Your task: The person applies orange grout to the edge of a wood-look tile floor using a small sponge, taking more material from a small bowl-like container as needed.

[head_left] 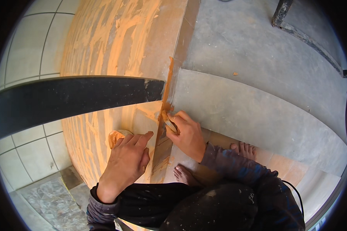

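Note:
My right hand (187, 134) grips a small spreader (169, 121) smeared with orange paste, its tip against a narrow seam (168, 82) filled with the same paste. Left of it, my left hand (126, 161) is over a wood-look panel (150, 50) streaked with orange. The index finger is stretched toward the seam and the thumb stands apart. Just beyond its other fingers is a small container (119, 137) of orange paste, partly covered by them. Whether those fingers touch it is hard to tell.
A long black bar (81, 92) crosses the panel from the left and ends near the seam. White wall tiles (27, 44) are at the far left. Grey slabs (227, 92) are on the right, with a dirty metal frame (308, 42) behind. My bare feet (184, 174) are below.

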### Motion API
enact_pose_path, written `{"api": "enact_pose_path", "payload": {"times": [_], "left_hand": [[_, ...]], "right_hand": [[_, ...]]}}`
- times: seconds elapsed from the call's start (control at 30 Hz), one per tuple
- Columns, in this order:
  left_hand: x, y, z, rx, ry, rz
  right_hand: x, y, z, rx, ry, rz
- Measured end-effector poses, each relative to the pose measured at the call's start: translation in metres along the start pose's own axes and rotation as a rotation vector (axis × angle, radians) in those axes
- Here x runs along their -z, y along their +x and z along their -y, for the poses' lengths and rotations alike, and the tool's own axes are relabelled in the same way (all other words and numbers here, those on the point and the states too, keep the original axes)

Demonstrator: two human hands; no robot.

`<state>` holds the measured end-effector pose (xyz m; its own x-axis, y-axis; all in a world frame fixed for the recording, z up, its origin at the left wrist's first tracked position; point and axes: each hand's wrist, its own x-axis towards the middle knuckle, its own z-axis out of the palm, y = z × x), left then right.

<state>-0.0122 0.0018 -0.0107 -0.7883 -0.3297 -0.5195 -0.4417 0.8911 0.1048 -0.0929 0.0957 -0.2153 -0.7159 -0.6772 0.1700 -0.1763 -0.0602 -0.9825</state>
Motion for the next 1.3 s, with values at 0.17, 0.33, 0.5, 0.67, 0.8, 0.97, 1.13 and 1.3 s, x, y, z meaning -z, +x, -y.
{"api": "enact_pose_path", "payload": {"times": [0.17,0.33,0.5,0.67,0.8,0.97,1.13,1.3], "left_hand": [[-0.026,0.038,-0.008,-0.08,0.394,-0.118],[-0.044,0.098,-0.009,-0.078,0.945,-0.2],[-0.04,0.13,0.0,-0.169,1.102,-0.144],[-0.035,0.132,0.004,-0.241,1.048,-0.047],[-0.027,0.13,-0.002,-0.277,1.036,-0.011],[-0.022,0.126,-0.004,-0.279,1.063,0.083],[-0.032,0.108,0.001,-0.288,0.995,0.158],[-0.035,0.087,-0.012,-0.275,0.936,0.268]], "right_hand": [[0.044,0.012,-0.001,-0.343,0.296,-0.027],[0.07,0.027,-0.016,-0.402,0.455,-0.129],[0.093,0.031,-0.025,-0.402,0.574,-0.178],[0.098,0.032,-0.032,-0.408,0.604,-0.153],[0.106,0.032,-0.038,-0.429,0.637,-0.166],[0.109,0.037,-0.038,-0.439,0.664,-0.168],[0.105,0.038,-0.041,-0.423,0.69,-0.174],[0.107,0.038,-0.04,-0.428,0.666,-0.128]]}}
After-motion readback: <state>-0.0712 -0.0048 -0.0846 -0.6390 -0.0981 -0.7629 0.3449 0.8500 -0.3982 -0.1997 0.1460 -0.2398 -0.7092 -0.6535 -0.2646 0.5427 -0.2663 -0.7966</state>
